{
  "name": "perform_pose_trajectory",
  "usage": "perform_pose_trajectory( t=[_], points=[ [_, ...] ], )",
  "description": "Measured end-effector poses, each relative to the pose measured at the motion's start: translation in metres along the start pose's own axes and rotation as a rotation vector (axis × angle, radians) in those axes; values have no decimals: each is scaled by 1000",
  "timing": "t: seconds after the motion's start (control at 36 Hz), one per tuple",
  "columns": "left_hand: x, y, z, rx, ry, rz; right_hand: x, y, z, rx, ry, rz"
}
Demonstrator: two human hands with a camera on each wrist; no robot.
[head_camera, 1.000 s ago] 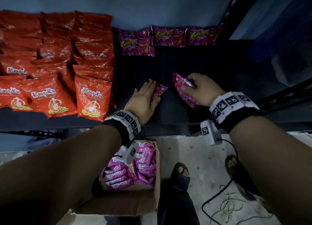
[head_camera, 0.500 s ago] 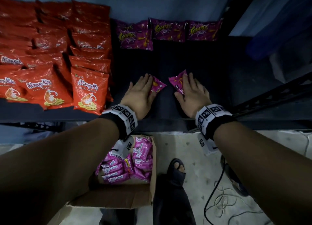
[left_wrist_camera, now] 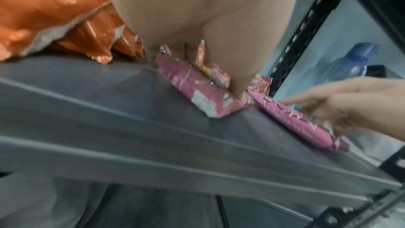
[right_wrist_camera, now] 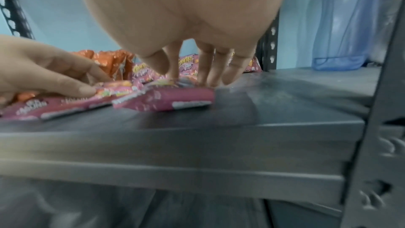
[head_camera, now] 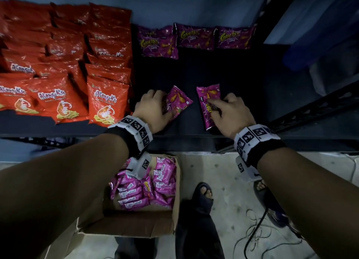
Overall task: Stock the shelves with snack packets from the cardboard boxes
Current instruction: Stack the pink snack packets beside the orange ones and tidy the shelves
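Observation:
Two pink snack packets lie near the front of the dark shelf [head_camera: 223, 70]. My left hand [head_camera: 153, 105] grips the left packet [head_camera: 179, 100] by its near left side, thumb on top; that packet [left_wrist_camera: 197, 89] lies tilted. My right hand [head_camera: 223, 111] pinches the right packet [head_camera: 207, 95] with curled fingertips from above. In the right wrist view those fingertips [right_wrist_camera: 208, 79] stand on the packet [right_wrist_camera: 166, 100] at its right edge. The open cardboard box [head_camera: 136, 225] on the floor below holds several more pink packets [head_camera: 147, 188].
Three purple packets [head_camera: 196, 37] line the shelf's back wall. Rows of red packets [head_camera: 104, 101] fill the left half, close to my left hand. A black perforated rail [head_camera: 310, 107] bounds the right side. Sandalled feet [head_camera: 204, 194] and loose cables [head_camera: 252, 235] are on the floor.
Half a second ago both hands lay flat over the packets; now the fingers are curled and the packets show more. The right packet has turned to lie lengthwise.

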State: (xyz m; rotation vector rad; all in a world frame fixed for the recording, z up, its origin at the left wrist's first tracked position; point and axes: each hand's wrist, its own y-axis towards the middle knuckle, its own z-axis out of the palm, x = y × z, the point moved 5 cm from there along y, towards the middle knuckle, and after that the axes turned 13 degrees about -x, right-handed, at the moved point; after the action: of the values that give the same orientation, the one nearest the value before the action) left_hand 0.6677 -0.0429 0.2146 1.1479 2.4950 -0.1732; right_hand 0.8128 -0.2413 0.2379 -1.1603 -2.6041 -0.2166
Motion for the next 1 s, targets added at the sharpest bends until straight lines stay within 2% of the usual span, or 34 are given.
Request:
perform_pose_trajectory(
  t=[0.11,0.25,0.39,0.47,0.5,0.56,0.61,0.86,1.0],
  points=[
    [2,1,-3,44,-10,-26,-1,0,-1,105,-122,21],
    [1,1,-7,70,-44,-46,-4,7,-3,174,-80,49],
    [1,4,-11,66,-50,-67,3,16,-2,73,-257,29],
    [1,8,-14,99,-29,-75,13,24,-4,-39,-223,-35],
    [0,9,-15,112,-20,-71,16,28,-3,-18,-162,-76],
    [-3,12,-16,136,-5,-61,19,35,1,125,-57,-151],
    [-5,15,-18,141,-15,-64,18,41,4,238,-104,-195],
    [-31,37,-29,79,31,-107,17,67,-3,220,-350,-214],
    [-35,69,-29,110,72,-55,14,86,-4,238,-351,-154]
  ],
)
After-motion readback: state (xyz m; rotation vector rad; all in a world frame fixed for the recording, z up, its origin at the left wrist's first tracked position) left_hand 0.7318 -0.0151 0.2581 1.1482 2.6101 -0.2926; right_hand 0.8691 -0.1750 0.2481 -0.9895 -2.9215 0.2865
